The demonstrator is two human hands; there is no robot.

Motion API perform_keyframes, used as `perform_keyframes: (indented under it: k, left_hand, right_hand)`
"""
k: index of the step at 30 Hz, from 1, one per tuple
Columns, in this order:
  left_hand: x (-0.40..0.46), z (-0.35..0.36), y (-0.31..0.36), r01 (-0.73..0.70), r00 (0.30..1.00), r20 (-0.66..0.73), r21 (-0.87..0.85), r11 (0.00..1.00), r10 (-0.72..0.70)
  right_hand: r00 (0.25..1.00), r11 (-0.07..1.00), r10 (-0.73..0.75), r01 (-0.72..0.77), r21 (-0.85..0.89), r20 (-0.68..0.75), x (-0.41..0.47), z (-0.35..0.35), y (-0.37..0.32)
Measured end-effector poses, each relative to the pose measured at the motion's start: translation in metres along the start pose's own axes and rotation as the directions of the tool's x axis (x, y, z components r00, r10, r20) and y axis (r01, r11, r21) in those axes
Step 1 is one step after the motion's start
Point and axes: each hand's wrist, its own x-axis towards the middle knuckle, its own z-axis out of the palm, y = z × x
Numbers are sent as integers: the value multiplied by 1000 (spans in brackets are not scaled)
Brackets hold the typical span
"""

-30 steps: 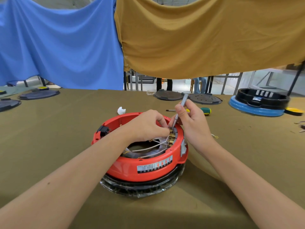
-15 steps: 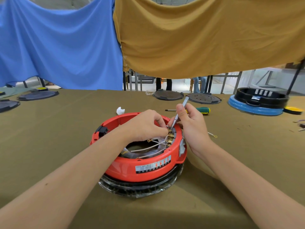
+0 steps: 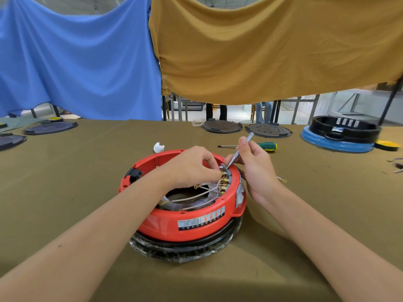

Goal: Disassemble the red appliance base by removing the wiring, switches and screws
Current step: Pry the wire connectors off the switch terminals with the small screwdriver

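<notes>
Base: red base (image 3: 189, 223) sits mid-counter (image 3: 65, 192), on a black ring.
Left hand (image 3: 192, 168): fingers curled, grip pinching the brass terminals (image 3: 223, 182) inside the rim.
Right hand (image 3: 255, 168): grip tight on a grey screwdriver (image 3: 238, 152), tip down at the terminals.
Wires (image 3: 196, 197): white, trailing across the hollow.

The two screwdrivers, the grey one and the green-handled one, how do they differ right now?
The grey screwdriver is gripped in the right hand, tilted, tip down at the red base; the green-handled screwdriver lies flat on the table, untouched. The grey one is slim, the green one has a thick handle. Both have thin metal shafts.
</notes>
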Motion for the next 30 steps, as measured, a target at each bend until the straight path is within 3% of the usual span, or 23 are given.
perform_keyframes:
  k: [3,12,22,30]
  left_hand:
    - [-1,0,1,1,1000,-6,3,1000,-1]
    - [2,0,-3,11,998,-60,1,1000,-11]
    - [1,-5,-2,-77,959,-273,17,997,78]
    - [4,2,9,-178,953,-237,55,982,187]
  right_hand:
    - [999,997,-39,38,-70,-2,-1,1,1]
    - [1000,998,-26,25,-57,-10,-2,2,0]
    - [999,993,-2,7,119,-40,0,0,-5]
    - [1000,966,11,-14,257,11,1,-1,-5]
